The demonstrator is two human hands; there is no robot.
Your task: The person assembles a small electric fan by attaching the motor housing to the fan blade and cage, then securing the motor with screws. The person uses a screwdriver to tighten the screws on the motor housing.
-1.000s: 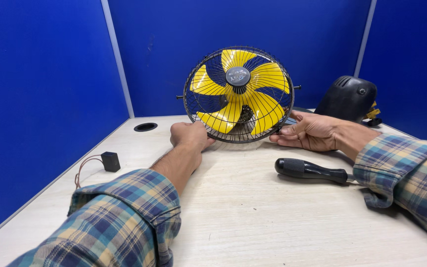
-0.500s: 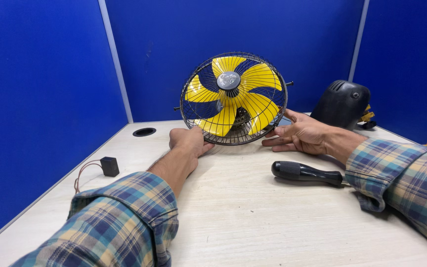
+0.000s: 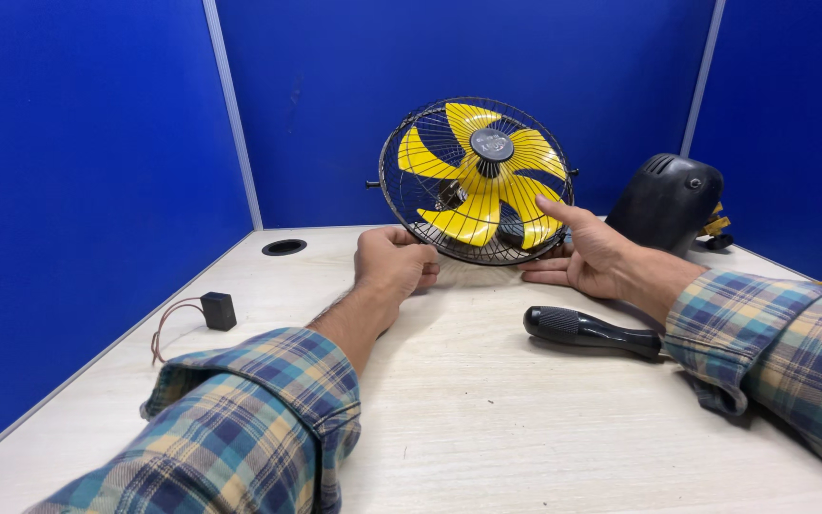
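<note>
Presently, my left hand (image 3: 394, 263) pinches the fan (image 3: 476, 181) guard's rim; right hand (image 3: 590, 255) fingers spread, apparently bracing; fan tilted, may topple.

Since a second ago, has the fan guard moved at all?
Yes. The fan guard has tilted more upright between the left hand and right hand, judged against the black motor housing.

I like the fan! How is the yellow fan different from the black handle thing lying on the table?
The fan stands upright, both hands on its cage; the screwdriver lies flat, untouched. The fan is round with yellow blades; the screwdriver is long, thin and black. The fan looks much bigger. Both rest on the same table.
</note>
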